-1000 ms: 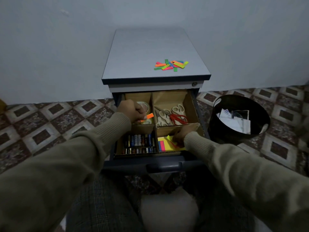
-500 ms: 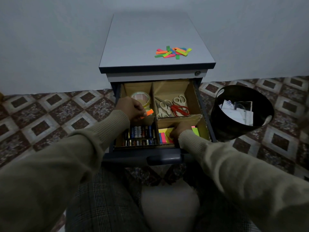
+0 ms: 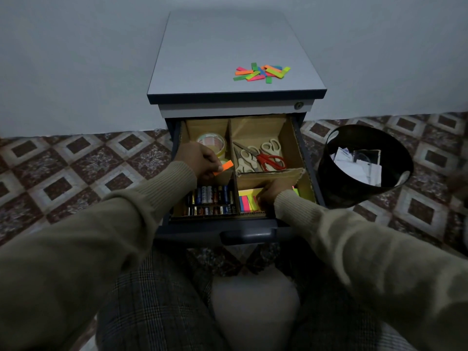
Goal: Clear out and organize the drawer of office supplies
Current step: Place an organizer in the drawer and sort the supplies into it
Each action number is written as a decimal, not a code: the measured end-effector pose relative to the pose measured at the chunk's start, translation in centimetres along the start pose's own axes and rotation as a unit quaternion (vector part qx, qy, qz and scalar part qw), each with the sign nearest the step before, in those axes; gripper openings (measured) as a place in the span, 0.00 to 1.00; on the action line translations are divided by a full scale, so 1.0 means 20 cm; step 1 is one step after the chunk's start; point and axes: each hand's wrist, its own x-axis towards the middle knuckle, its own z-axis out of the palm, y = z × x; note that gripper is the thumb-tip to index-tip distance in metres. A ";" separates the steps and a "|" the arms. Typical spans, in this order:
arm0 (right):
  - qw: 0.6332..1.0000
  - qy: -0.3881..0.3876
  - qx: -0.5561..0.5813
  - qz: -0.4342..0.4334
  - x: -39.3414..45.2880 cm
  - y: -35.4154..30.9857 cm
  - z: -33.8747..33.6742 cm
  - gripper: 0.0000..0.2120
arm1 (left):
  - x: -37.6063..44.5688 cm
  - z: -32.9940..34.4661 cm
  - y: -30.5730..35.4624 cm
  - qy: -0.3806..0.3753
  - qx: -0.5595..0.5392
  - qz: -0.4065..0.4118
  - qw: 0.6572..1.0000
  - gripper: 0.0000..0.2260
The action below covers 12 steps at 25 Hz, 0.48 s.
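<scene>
No text, label, brand, number or sign can be read anywhere here. The batteries in the drawer's near left compartment carry coloured wrappers with what may be print, but it is too small and dim to make out. The papers in the black bin show faint marks that stay illegible. The tape roll, the scissors and the coloured sticky tabs on the cabinet top bear no lettering that can be seen.
</scene>
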 end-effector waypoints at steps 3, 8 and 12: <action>0.997 -0.032 0.066 0.017 0.00 -0.01 0.00 0.15 | 0.00 0.01 0.00 -0.001 -0.006 -0.003 1.000 0.06; 0.984 -0.082 0.149 0.048 -0.01 -0.01 -0.02 0.13 | 0.00 0.01 0.01 -0.009 -0.008 -0.007 1.000 0.05; 0.987 -0.084 0.136 0.031 0.00 0.00 0.00 0.12 | 0.00 0.03 0.02 -0.005 -0.014 -0.015 1.000 0.05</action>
